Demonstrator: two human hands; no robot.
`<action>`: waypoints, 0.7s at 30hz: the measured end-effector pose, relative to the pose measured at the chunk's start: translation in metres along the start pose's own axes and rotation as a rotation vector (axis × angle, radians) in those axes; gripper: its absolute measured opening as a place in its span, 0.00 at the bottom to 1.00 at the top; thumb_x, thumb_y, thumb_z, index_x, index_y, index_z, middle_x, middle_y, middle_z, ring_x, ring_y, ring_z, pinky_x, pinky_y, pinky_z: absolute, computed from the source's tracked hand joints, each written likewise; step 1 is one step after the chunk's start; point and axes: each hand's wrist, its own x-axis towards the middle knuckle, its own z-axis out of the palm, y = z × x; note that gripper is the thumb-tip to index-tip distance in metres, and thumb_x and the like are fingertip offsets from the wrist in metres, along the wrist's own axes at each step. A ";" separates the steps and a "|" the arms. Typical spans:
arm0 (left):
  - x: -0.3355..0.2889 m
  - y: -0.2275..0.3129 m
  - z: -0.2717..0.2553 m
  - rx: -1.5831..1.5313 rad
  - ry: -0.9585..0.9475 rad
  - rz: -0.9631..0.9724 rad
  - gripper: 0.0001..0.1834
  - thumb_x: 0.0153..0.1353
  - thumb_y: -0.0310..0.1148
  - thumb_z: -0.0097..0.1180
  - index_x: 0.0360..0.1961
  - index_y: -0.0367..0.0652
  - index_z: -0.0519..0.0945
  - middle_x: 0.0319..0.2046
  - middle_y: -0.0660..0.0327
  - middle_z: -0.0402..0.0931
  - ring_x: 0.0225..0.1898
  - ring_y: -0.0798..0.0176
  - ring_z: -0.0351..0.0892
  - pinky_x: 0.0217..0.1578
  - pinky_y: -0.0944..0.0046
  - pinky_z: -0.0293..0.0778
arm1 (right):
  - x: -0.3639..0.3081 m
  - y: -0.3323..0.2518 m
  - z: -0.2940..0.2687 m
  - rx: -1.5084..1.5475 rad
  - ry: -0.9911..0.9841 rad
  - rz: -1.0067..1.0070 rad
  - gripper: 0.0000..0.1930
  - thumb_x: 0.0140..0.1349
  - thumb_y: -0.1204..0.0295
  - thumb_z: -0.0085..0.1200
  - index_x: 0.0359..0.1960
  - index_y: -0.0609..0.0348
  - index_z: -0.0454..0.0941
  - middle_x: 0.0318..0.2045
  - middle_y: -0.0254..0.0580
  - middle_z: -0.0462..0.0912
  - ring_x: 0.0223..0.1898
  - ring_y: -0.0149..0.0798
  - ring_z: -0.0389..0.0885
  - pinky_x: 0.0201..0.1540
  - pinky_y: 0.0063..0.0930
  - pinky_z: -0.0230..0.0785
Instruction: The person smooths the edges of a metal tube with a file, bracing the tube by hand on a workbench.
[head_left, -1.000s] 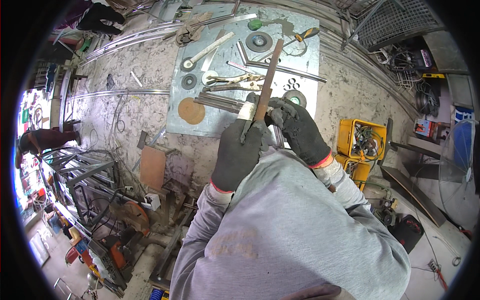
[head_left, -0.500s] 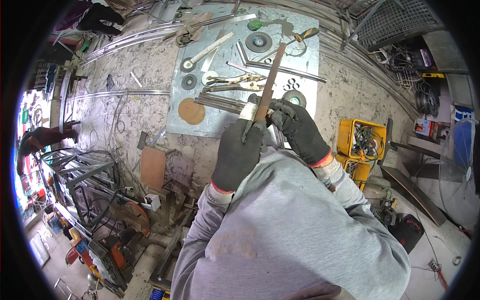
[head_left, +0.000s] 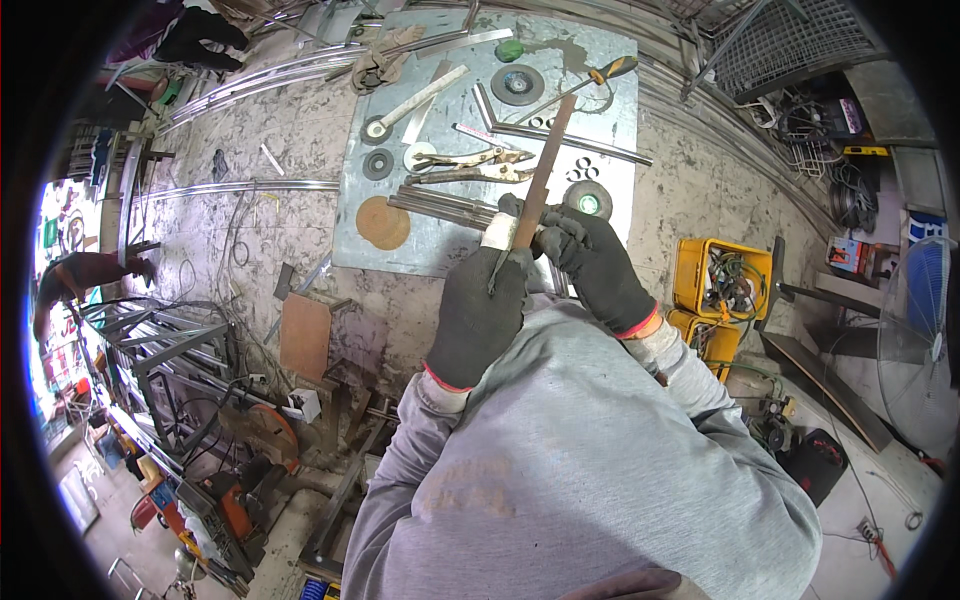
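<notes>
Both of my hands wear black gloves with red cuffs. My left hand [head_left: 480, 310] is closed around the lower end of a brown flat metal bar [head_left: 545, 175], which points up and slightly right over the table. One finger of this glove has a white wrap. Close against the bar's right side, my right hand [head_left: 600, 268] has its fingers curled together; what they pinch is hidden. Several metal tubes [head_left: 440, 205] lie beside my left hand. Locking pliers [head_left: 475, 165] lie beyond them. A grinding disc [head_left: 588, 200] sits just past my right hand.
The grey metal table [head_left: 350, 235] also carries a screwdriver [head_left: 612, 70], a large disc [head_left: 518, 85], black rings [head_left: 582, 168], a bent tube [head_left: 570, 137] and brown round discs [head_left: 383, 222]. Yellow bins [head_left: 690, 275] stand at right, a fan [head_left: 925, 345] farther right. Metal frames [head_left: 180, 350] crowd the left.
The bar has slid a little down toward me, and its tip now sits slightly lower and to the right. My left hand has dropped slightly with it; my right hand has shifted little.
</notes>
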 end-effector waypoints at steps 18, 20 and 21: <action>-0.001 0.002 0.003 0.231 0.082 0.159 0.16 0.78 0.35 0.51 0.38 0.32 0.81 0.23 0.54 0.79 0.23 0.64 0.78 0.26 0.59 0.71 | -0.005 0.007 0.025 -0.124 0.314 -0.145 0.18 0.77 0.74 0.58 0.65 0.67 0.81 0.46 0.35 0.87 0.46 0.27 0.81 0.51 0.24 0.76; 0.006 0.025 0.005 0.184 0.069 0.097 0.10 0.75 0.31 0.55 0.41 0.33 0.82 0.27 0.46 0.80 0.29 0.40 0.80 0.31 0.46 0.71 | -0.003 -0.001 0.019 -0.127 0.285 -0.164 0.18 0.77 0.74 0.57 0.65 0.67 0.81 0.46 0.36 0.87 0.47 0.27 0.81 0.52 0.24 0.76; 0.004 0.019 0.005 0.183 0.072 0.096 0.10 0.75 0.31 0.55 0.41 0.33 0.82 0.27 0.46 0.80 0.29 0.40 0.80 0.31 0.46 0.71 | -0.003 -0.003 0.017 -0.129 0.260 -0.185 0.18 0.77 0.75 0.57 0.65 0.67 0.81 0.46 0.37 0.87 0.48 0.27 0.81 0.52 0.25 0.76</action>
